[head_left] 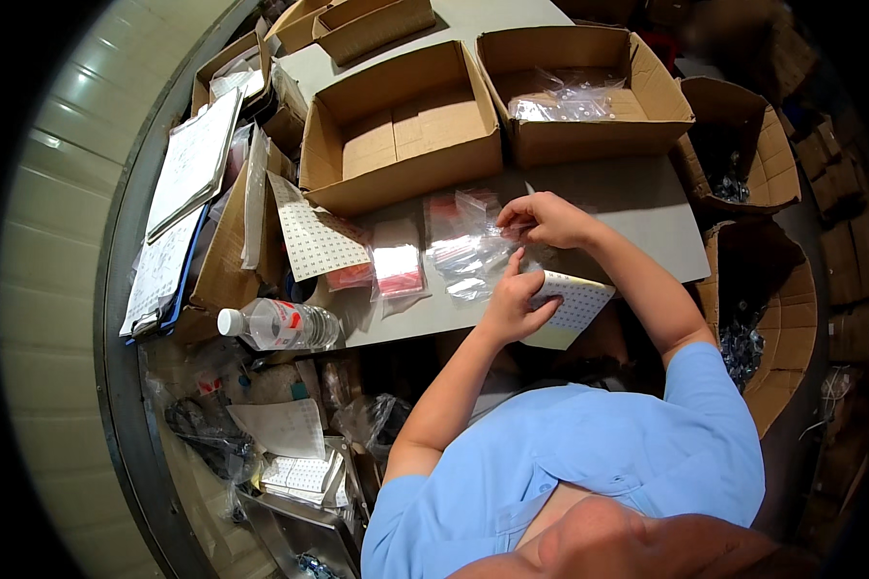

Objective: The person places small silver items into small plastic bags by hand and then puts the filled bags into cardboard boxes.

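My left hand is closed on a sheet of small printed stickers, holding it tilted at the table's near edge. Just above it, my right hand has its fingertips pinched together. What they hold, if anything, is too small to make out. A thin pointed tip shows beside those fingers. Clear plastic zip bags with red strips lie spread on the table to the left of both hands. Beside them rests a stack of similar bags, and another sticker sheet leans farther left.
Two open cardboard boxes stand behind: a left box and a right box with clear bags inside. A water bottle lies at the table's left edge. A clipboard is far left. More cartons stand at the right.
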Demonstrator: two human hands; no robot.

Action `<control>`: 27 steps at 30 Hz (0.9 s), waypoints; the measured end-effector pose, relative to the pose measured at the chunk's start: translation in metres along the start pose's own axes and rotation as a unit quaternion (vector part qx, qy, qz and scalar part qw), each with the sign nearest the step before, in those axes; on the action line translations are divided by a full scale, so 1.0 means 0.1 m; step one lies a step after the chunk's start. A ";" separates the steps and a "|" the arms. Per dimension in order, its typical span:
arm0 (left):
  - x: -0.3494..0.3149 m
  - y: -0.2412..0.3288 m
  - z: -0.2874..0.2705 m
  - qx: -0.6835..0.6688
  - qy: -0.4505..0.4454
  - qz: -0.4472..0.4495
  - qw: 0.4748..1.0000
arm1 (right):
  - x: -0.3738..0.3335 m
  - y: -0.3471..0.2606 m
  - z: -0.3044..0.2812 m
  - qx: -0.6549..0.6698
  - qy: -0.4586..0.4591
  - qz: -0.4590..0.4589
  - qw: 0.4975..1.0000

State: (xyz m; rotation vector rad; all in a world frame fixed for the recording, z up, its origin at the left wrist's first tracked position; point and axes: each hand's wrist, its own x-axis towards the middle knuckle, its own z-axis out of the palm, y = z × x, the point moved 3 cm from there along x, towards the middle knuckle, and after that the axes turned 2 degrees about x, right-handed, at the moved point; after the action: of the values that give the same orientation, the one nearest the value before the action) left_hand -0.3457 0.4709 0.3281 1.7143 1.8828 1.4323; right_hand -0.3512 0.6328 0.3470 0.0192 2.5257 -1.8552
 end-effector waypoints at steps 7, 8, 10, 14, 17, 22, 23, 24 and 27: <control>0.03 -0.04 0.03 -0.001 -0.025 -0.011 1.000 | -0.11 -0.04 -0.24 -0.166 0.066 0.136 0.974; 0.03 -0.05 0.03 -0.002 -0.027 -0.013 1.000 | -0.10 0.02 -0.25 -0.167 0.066 0.137 0.974; 0.03 -0.04 0.02 -0.008 -0.025 -0.008 1.000 | -0.10 0.06 -0.21 -0.039 0.032 0.064 0.997; 0.04 -0.01 0.01 -0.013 -0.009 0.007 1.000 | -0.11 0.04 -0.16 0.019 0.006 0.028 0.999; 0.06 -0.02 0.02 -0.011 -0.026 -0.009 1.000 | -0.16 0.07 -0.22 -0.028 0.035 -0.004 0.999; 0.03 -0.04 0.03 -0.006 -0.035 -0.017 0.999 | -0.49 0.11 -0.55 -0.361 0.241 0.151 0.888; 0.03 -0.04 0.01 0.003 -0.039 -0.014 0.999 | -0.58 0.11 -0.53 -0.396 0.246 0.191 0.864; 0.04 -0.02 0.02 0.001 -0.039 -0.013 0.999 | -0.65 0.17 -0.53 -0.382 0.232 0.199 0.872; 0.05 0.01 0.01 0.012 -0.040 -0.009 0.999 | -0.78 0.22 -0.55 -0.331 0.177 0.157 0.913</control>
State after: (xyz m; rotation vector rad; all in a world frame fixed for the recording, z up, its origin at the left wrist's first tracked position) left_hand -0.3461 0.4753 0.3307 1.7346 1.8757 1.3211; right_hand -0.2731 0.6913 0.3439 0.7635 3.0124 -0.8804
